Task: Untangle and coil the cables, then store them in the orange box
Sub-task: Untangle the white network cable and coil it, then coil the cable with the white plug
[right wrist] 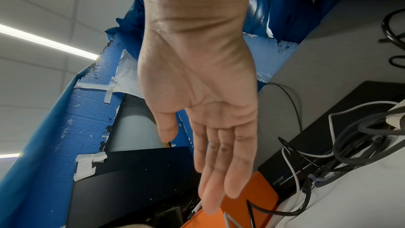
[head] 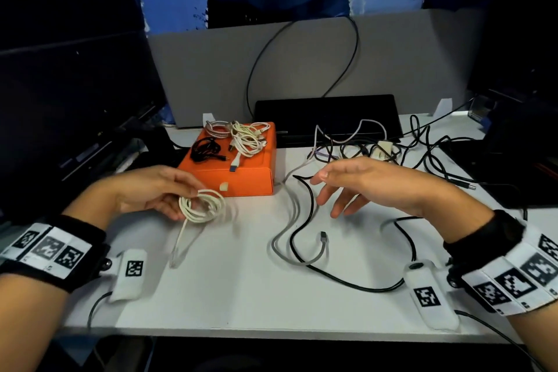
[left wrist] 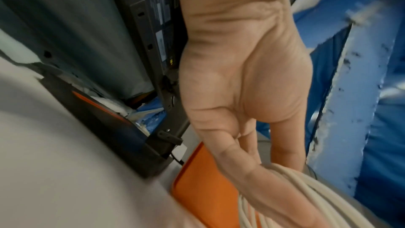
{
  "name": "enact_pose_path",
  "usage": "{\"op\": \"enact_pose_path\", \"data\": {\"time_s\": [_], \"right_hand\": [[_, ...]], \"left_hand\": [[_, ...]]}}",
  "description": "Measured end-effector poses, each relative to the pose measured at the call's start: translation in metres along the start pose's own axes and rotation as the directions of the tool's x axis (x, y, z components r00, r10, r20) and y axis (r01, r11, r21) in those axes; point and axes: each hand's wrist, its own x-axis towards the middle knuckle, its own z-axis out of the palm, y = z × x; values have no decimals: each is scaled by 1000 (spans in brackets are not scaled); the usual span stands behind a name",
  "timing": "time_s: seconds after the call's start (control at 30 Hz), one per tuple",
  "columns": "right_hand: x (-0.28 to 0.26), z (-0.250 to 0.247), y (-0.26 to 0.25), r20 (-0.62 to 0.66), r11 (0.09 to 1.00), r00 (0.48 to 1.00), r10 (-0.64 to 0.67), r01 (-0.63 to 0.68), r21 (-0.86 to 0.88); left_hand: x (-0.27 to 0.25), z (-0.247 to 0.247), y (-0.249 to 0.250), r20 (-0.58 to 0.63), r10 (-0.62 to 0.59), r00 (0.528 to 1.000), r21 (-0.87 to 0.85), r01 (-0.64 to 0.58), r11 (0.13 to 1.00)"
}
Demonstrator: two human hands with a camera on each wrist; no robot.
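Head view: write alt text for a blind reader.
A left hand holds a coiled white cable beside an orange box topped with coiled cables, while the open right hand hovers over loose cables on a white desk.

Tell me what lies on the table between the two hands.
In the head view, a grey cable and a black cable snake over the white table between the left hand and right hand.

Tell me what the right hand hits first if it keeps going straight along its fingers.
Probably the orange box: the right hand is open and empty, fingers aimed at the box's near right corner. Its height above the table is unclear, so it might brush the loose grey cable first.
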Motion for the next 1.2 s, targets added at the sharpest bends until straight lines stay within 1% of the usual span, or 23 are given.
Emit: {"op": "enact_pose_path", "data": {"time_s": [0.07,0.13,0.23,0.37,0.43,0.5,0.57,0.63,0.73,0.8,0.87,0.93,1.0,1.07,1.13,1.2], "right_hand": [[1,2,-2,-6,1000,1000,24,-24,2],[11,8,-6,-10,999,999,45,-45,14],[43,30,-13,31,997,998,57,-58,41],[93,48,-20,89,989,995,44,-55,135],[108,42,-21,104,984,993,47,-64,167],[118,26,-21,100,977,993,62,-81,200],[125,3,-24,55,974,995,82,-92,209],[139,-21,-25,-20,978,991,130,-125,168],[170,-47,-18,-187,973,956,228,-219,67],[194,-56,-12,-242,957,926,289,-282,66],[214,-54,-7,-260,939,902,344,-338,68],[233,-49,-2,-270,928,889,370,-364,72],[253,-42,5,-278,930,887,368,-357,90],[273,-39,16,-252,924,890,379,-380,49],[282,-36,25,-252,911,881,401,-412,12],[275,-30,21,-287,907,866,409,-420,26]], "left_hand": [[1,5,-1,22,-2,1000,-14,2,1000],[3,13,8,39,62,997,-61,-59,996],[12,32,31,72,134,988,-114,-126,985],[23,55,54,143,182,973,-149,-161,976],[25,59,58,116,202,972,-171,-181,968],[28,60,58,54,215,975,-198,-200,959],[30,58,56,-33,212,977,-160,-215,963],[31,55,50,-91,188,978,-100,-197,975],[32,54,44,-121,160,980,-50,-167,985],[32,52,44,-137,164,977,1,-165,986],[31,52,44,-132,173,976,54,-167,985],[31,52,43,-125,176,976,82,-167,982],[32,51,42,-127,176,976,90,-165,982],[33,51,40,-130,180,975,90,-170,981],[34,51,39,-126,187,974,91,-176,980],[33,51,38,-120,192,974,97,-181,979]]}}
